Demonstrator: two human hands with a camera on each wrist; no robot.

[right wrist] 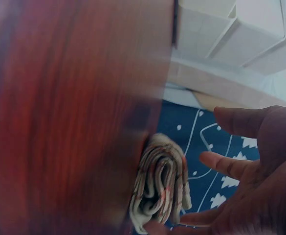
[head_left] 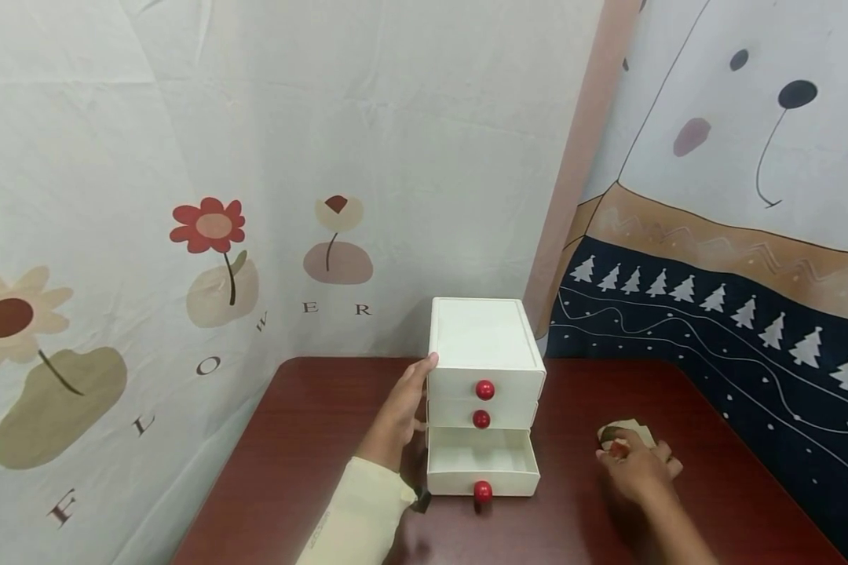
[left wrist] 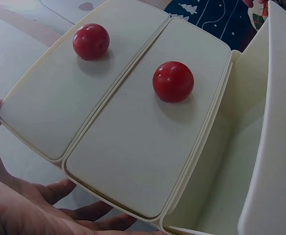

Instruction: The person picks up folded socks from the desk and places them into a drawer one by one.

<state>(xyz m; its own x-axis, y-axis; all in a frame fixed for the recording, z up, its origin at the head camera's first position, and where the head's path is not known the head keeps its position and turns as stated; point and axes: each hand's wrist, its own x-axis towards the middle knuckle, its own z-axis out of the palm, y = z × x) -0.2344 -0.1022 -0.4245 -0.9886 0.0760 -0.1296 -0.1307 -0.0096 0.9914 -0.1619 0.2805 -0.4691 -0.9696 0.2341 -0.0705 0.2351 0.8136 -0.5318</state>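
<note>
A small white drawer unit (head_left: 486, 333) with red round knobs stands on the table. Its bottom drawer (head_left: 482, 480) is pulled out, and the visible inside holds nothing; the two drawers above are closed. Against the unit's left side rests my left hand (head_left: 393, 412), its fingers (left wrist: 91, 211) extended along the side wall. To the right, my right hand (head_left: 636, 469) reaches over a folded cloth (right wrist: 160, 181), cream with dark and reddish stripes, lying on the table. In the right wrist view the fingers are spread, with one fingertip right at the cloth's lower edge.
The dark red table (head_left: 311, 447) runs back to a pale curtain (head_left: 410, 157) printed with flowers. On the right hangs a navy fabric (head_left: 678, 329) with white trees, close along the table's edge. The open drawer juts toward me between both hands.
</note>
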